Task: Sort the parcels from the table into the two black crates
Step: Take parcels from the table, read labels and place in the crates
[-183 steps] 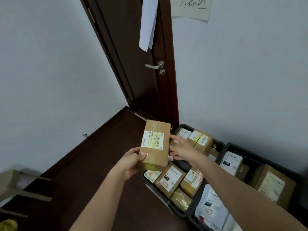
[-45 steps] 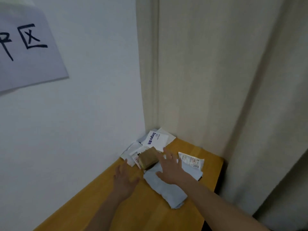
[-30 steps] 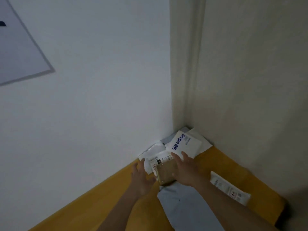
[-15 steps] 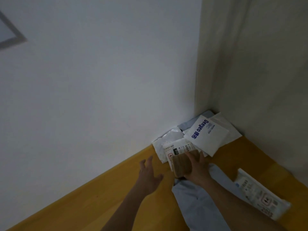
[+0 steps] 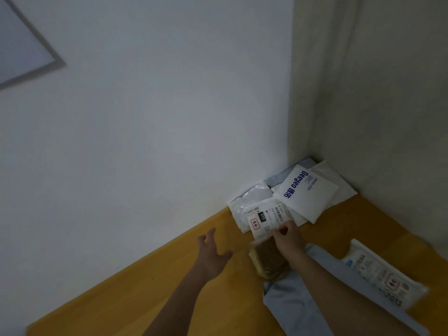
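Observation:
On the yellow wooden table (image 5: 169,284) several parcels lie piled in the corner. My right hand (image 5: 288,236) is shut on a small brown parcel (image 5: 269,260), which is tilted up off a grey mailer bag (image 5: 298,306). A white shipping label (image 5: 264,219) shows directly above the brown face; I cannot tell whether it belongs to this parcel or to one behind it. To the left of the brown parcel my left hand (image 5: 213,253) hovers over bare table, fingers spread, holding nothing. The two black crates are out of view.
A white "Deeyeo" mailer (image 5: 305,192) and crumpled white bags (image 5: 249,197) lie against the white wall (image 5: 145,141). A white labelled pouch (image 5: 385,280) sits at the right. A beige curtain (image 5: 375,105) hangs behind the table's right side.
Six seconds ago I held a box over the crates; since then my view turned to the table. My right hand closed on the brown parcel and tilted it toward me, and the left hand stayed open.

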`<state>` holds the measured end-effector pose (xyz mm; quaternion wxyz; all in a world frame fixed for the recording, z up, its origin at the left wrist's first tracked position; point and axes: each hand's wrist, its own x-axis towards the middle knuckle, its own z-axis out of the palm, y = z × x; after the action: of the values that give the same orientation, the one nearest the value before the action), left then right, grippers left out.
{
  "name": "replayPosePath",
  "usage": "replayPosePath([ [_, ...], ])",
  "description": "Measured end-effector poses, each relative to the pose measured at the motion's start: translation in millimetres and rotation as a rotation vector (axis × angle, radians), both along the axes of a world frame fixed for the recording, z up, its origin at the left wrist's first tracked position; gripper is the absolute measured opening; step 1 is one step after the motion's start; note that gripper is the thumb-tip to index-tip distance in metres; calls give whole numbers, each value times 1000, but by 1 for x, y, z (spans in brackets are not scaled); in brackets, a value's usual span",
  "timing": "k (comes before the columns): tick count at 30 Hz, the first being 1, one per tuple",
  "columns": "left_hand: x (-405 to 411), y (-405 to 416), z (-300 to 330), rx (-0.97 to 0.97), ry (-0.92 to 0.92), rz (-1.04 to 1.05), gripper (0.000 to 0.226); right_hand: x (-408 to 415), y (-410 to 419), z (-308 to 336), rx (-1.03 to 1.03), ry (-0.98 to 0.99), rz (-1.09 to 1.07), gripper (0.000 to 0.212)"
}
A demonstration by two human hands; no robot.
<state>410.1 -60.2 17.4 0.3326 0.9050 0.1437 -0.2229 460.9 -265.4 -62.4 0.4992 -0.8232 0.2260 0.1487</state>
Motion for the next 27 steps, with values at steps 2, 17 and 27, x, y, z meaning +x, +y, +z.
replayPosePath([
  [2,-1,0,11,-33,-12,49,78,-5,-2,18,128,-34,-37,15],
  [17,-54,-6,172,-968,-20,347,47,-47,29,228,581,-604,-68,25],
  [27,-71,10,220,-1087,-281,315,40,-85,24,295,674,-763,42,35],
])
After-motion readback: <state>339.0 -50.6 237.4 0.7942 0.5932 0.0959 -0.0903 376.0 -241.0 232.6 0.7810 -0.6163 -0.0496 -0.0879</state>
